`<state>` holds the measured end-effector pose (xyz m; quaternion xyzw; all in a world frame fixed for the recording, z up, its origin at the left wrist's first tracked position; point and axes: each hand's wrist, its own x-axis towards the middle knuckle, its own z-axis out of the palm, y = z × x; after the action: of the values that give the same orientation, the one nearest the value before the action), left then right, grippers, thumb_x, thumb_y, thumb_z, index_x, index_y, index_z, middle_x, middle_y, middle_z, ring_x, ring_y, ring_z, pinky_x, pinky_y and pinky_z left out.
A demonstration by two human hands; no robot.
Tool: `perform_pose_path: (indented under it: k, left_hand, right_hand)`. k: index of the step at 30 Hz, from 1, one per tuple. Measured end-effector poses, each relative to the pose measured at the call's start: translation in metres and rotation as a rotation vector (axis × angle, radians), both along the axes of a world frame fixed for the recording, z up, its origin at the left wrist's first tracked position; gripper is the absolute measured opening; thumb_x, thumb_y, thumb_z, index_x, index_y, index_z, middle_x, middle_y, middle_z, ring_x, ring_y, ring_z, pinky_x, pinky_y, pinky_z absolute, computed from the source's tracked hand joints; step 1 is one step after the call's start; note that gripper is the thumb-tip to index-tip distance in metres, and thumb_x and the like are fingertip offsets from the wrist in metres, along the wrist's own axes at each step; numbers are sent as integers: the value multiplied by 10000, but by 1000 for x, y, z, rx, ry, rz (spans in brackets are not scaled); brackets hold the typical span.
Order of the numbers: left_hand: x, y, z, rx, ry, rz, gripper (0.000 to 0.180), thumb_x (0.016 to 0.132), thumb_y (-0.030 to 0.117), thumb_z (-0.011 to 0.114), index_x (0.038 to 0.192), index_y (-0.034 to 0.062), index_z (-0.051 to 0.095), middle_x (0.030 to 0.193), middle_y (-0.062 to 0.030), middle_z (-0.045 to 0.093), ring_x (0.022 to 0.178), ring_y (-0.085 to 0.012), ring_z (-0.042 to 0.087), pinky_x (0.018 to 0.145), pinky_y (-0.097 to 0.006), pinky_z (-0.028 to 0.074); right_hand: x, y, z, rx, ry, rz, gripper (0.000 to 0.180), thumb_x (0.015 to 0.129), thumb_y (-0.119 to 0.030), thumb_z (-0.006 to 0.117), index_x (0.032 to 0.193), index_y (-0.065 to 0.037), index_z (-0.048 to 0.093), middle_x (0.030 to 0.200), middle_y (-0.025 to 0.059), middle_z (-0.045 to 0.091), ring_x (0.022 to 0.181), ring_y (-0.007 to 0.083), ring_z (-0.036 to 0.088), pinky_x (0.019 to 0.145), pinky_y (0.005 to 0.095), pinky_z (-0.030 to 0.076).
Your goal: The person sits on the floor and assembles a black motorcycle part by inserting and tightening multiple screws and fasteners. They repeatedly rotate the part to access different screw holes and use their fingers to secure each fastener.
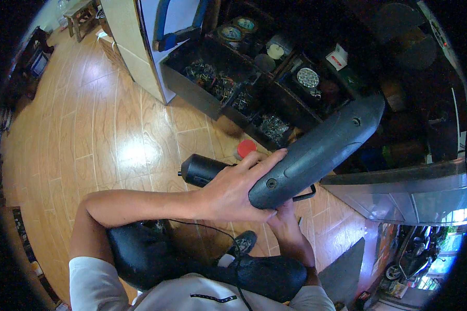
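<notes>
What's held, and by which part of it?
A long black curved piece, by its near end, in the left grip. The right grip is partly hidden; its hold can't be told.

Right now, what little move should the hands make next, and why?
Perhaps slide the left hand farther up the long black part: it and the right hand are both at the near end, while the far end sticks out past them.

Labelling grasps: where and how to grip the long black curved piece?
Probably the near end of the curved piece, coming from the left, where the left hand sits: its rounded sides suit wrapped fingers. Its length slants away to the upper right, so support from below seems sensible.
</notes>
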<state>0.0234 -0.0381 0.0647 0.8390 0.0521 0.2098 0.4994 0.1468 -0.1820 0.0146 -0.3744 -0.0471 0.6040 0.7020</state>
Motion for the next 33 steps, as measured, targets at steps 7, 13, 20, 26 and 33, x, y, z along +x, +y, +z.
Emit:
perform_pose_path:
  k: [7, 13, 20, 26, 33]
  left_hand:
    - [7, -2, 2, -33, -135, 31, 1117, 697, 313, 845, 1587, 69, 216, 1247, -226, 491, 1032, -392, 628, 872, -424, 537]
    - [7, -5, 4, -74, -136, 35, 1115, 692, 299, 845, 1587, 72, 220, 1249, -234, 488, 1047, -406, 619, 886, -429, 533]
    - [10, -3, 2, -42, -111, -29, 1137, 700, 323, 843, 1588, 64, 183, 1233, -235, 473, 1030, -409, 612, 884, -439, 539]
    - [10, 0, 0, -41, -23, -65, 1130, 714, 360, 835, 1585, 77, 173, 1208, -240, 467, 986, -411, 621, 874, -452, 545]
    - [4, 5, -5, 5, 28, -104, 1132, 718, 383, 842, 1584, 79, 180, 1187, -226, 477, 949, -393, 630, 839, -446, 554]
  right_hand:
    - [6, -13, 3, 64, -232, 31, 693, 1003, -498, 544, 1564, -192, 274, 1558, 98, 365, 1426, 286, 392, 1181, 483, 340]
    - [4, -11, 3, 91, -234, 23, 687, 1009, -493, 533, 1566, -192, 267, 1560, 99, 359, 1429, 282, 385, 1186, 477, 329]
    - [3, -8, 1, 149, -234, -6, 679, 1017, -488, 521, 1568, -193, 258, 1562, 100, 353, 1433, 277, 376, 1191, 469, 317]
    - [1, 2, 0, 201, -237, -29, 672, 1023, -484, 510, 1571, -193, 251, 1564, 100, 347, 1437, 272, 369, 1196, 463, 306]
    - [8, -3, -2, -41, -72, 42, 657, 1037, -518, 455, 1580, -228, 226, 1573, 84, 329, 1451, 238, 348, 1196, 437, 306]
